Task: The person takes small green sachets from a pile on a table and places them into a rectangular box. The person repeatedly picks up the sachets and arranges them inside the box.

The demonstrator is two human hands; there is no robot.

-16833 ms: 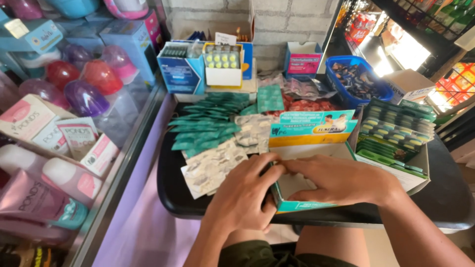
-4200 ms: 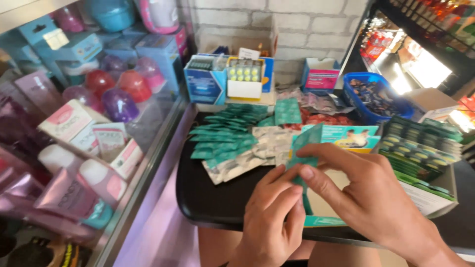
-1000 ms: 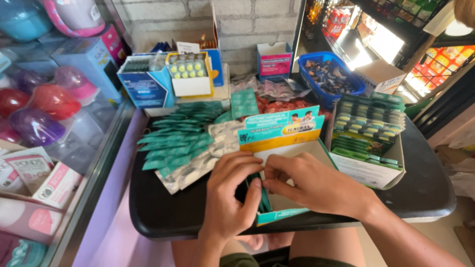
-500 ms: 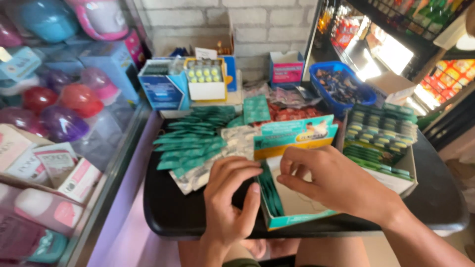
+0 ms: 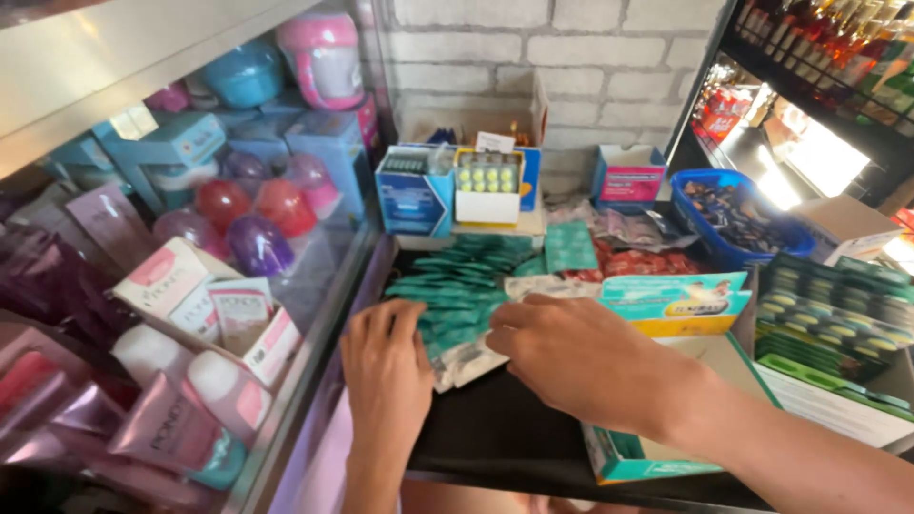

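Note:
My left hand [image 5: 386, 366] lies flat, fingers apart, on the left rim of the black tray [image 5: 495, 440], its fingertips touching the pile of teal sachets [image 5: 455, 293]. My right hand [image 5: 583, 357] reaches left across the tray. Its bent fingertips rest where the teal sachets meet some white sachets [image 5: 465, 360]. What is under its palm is hidden. My right forearm crosses the open teal carton [image 5: 636, 457], whose raised lid [image 5: 674, 301] stands behind the hand.
A glass display case [image 5: 286, 286] with cosmetic boxes, tubes and round coloured containers fills the left. Behind the tray are blue and white cartons [image 5: 457, 190], a pink box [image 5: 628, 176] and a blue basket [image 5: 733, 214]. A carton of green blister strips [image 5: 838, 324] stands at right.
Both hands have left the teal carton and moved left to the sachet pile. The left hand now lies flat at the tray's left edge. The camera has swung left.

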